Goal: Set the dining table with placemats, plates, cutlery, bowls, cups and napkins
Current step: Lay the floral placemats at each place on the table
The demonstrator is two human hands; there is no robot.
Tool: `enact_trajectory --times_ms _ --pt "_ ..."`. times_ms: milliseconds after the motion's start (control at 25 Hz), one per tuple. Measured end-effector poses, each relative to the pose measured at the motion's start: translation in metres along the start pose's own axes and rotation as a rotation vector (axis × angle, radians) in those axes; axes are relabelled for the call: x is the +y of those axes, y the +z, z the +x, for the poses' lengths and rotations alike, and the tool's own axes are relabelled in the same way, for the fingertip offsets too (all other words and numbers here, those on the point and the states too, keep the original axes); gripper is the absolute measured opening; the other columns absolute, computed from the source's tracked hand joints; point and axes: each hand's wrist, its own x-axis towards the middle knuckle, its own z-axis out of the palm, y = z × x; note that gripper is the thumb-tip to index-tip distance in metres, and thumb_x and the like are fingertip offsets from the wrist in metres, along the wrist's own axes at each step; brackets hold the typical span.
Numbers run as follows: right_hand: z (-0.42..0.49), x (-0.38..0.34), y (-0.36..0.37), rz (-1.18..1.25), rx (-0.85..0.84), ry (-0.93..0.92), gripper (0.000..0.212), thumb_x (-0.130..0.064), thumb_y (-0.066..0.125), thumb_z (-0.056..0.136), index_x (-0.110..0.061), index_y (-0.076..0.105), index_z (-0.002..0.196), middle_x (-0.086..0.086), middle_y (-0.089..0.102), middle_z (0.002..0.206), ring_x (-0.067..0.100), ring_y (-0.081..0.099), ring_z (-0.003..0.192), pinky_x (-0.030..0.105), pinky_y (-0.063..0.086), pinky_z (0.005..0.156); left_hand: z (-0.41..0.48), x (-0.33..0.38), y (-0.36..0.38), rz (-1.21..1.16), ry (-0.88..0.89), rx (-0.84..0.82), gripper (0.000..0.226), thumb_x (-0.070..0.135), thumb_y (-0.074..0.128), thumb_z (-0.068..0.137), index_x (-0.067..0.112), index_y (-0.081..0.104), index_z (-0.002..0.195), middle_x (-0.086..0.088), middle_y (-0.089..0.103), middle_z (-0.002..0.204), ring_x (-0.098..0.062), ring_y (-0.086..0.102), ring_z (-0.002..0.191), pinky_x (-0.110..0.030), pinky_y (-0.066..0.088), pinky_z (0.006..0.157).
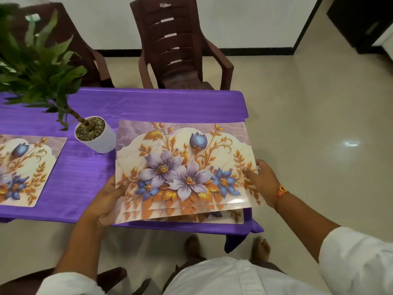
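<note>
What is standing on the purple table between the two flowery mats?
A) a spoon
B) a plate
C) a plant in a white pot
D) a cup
C: a plant in a white pot stands on the table between the laid placemat and the stack of placemats that the left hand and right hand hold.
</note>
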Motion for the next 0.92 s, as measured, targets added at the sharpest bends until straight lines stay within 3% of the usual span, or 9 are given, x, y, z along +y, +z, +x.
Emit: enact_trajectory --times_ms 240,320,440,520,720,840,920 --pt "0.067 -0.04 -0.089 -0.039 -0.166 -0.139 0.03 -0.026 0.07 0.094 -0.019 0.058 0.121 0.005 0.072 0.104 0.023 0.073 0.089 0.035 0.059 0.071 -0.022 -0.04 0.094 -0.086 0.041 0.132 0.043 0.018 0.053 0.099 0.023 0.055 0.141 -0.014 0.062 0.138 -0.039 0.065 0.116 -0.055 0.057 0.088" --pt "0.097 -0.055 -0.13 -0.067 -0.235 -0.2 0.025 -0.025 0.072 0.093 -0.024 0.06 0.115 0.006 0.074 0.102 0.024 0.074 0.088 0.04 0.061 0.074 -0.033 -0.063 0.139 -0.16 0.029 0.19 0.047 0.018 0.055 0.096 0.022 0.053 0.143 -0.016 0.06 0.14 -0.04 0.062 0.12 -0.056 0.057 0.088" --pt "0.138 -0.069 -0.194 -0.098 -0.316 -0.246 0.024 -0.027 0.075 0.088 -0.033 0.063 0.107 0.005 0.076 0.101 0.027 0.075 0.088 0.055 0.061 0.081 -0.046 -0.097 0.22 -0.311 -0.03 0.193 0.041 0.012 0.051 0.099 0.018 0.055 0.14 -0.019 0.065 0.131 -0.038 0.069 0.109 -0.058 0.055 0.088" --pt "0.158 -0.087 -0.225 -0.152 -0.381 -0.284 0.022 -0.025 0.074 0.089 -0.032 0.063 0.107 0.005 0.077 0.1 0.028 0.076 0.087 0.056 0.061 0.081 -0.051 -0.114 0.267 -0.386 -0.104 0.19 0.033 0.012 0.051 0.099 0.009 0.06 0.131 -0.022 0.071 0.117 -0.038 0.073 0.094 -0.057 0.058 0.083" --pt "0.208 -0.143 -0.254 -0.347 -0.469 -0.375 0.027 -0.031 0.072 0.092 -0.026 0.06 0.116 0.003 0.074 0.102 0.024 0.074 0.088 0.046 0.061 0.085 -0.032 -0.128 0.326 -0.537 -0.104 0.089 0.061 0.018 0.088 0.076 0.005 0.058 0.129 -0.02 0.072 0.113 -0.036 0.07 0.107 -0.054 0.048 0.106" --pt "0.243 -0.171 -0.245 -0.436 -0.518 -0.33 0.035 -0.037 0.073 0.091 -0.025 0.058 0.121 -0.001 0.072 0.104 0.018 0.073 0.088 0.038 0.061 0.081 -0.015 -0.124 0.337 -0.637 -0.054 0.047 0.043 0.018 0.081 0.084 0.004 0.066 0.121 -0.022 0.072 0.112 -0.036 0.071 0.105 -0.056 0.048 0.104" --pt "0.264 -0.192 -0.23 -0.523 -0.545 -0.336 0.039 -0.04 0.072 0.091 -0.026 0.056 0.124 -0.006 0.066 0.105 0.014 0.069 0.088 0.031 0.058 0.073 0.005 -0.121 0.339 -0.725 0.002 0.079 0.029 0.018 0.061 0.1 0.0 0.066 0.122 -0.024 0.072 0.112 -0.037 0.071 0.104 -0.057 0.05 0.102"
